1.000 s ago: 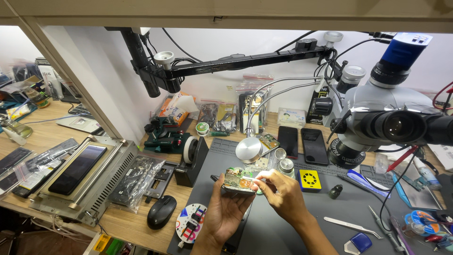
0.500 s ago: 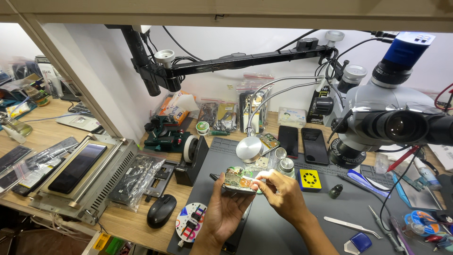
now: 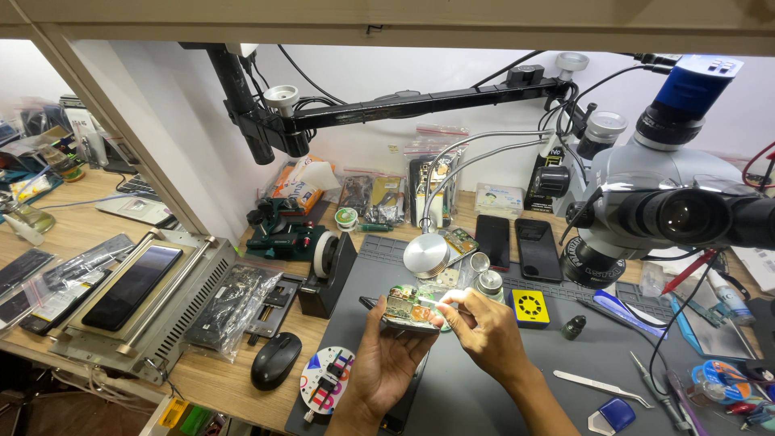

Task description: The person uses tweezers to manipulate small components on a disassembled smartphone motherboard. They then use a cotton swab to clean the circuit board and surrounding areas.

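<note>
Your left hand (image 3: 386,363) is palm up just above the dark grey work mat (image 3: 517,387), cradling an opened phone (image 3: 413,308) with its circuit board facing you, fingers curled round its lower edge. Your right hand (image 3: 483,333) comes in from the right with thumb and forefinger pinched narrow on a thin tool whose tip touches the phone's board; the tool itself is too small to tell apart. Just left of your left wrist a round multicoloured parts disc (image 3: 327,379) lies at the mat's edge, and beside it a black computer mouse (image 3: 275,360) rests on the wooden bench (image 3: 218,379). To your right on the mat lie a pair of metal tweezers (image 3: 601,387), a small black bottle (image 3: 574,327) and a yellow square pad (image 3: 530,307). Beyond the phone stand a black tape dispenser (image 3: 329,273), a round metal lamp head (image 3: 426,255) on a gooseneck, and two dark phones (image 3: 517,244) lying flat side by side. Far left a metal screen-press plate (image 3: 133,295) holds a dark panel. On the right, a grey microscope (image 3: 670,206) looms over the mat, and a black articulated arm (image 3: 404,105) spans the back wall.
</note>
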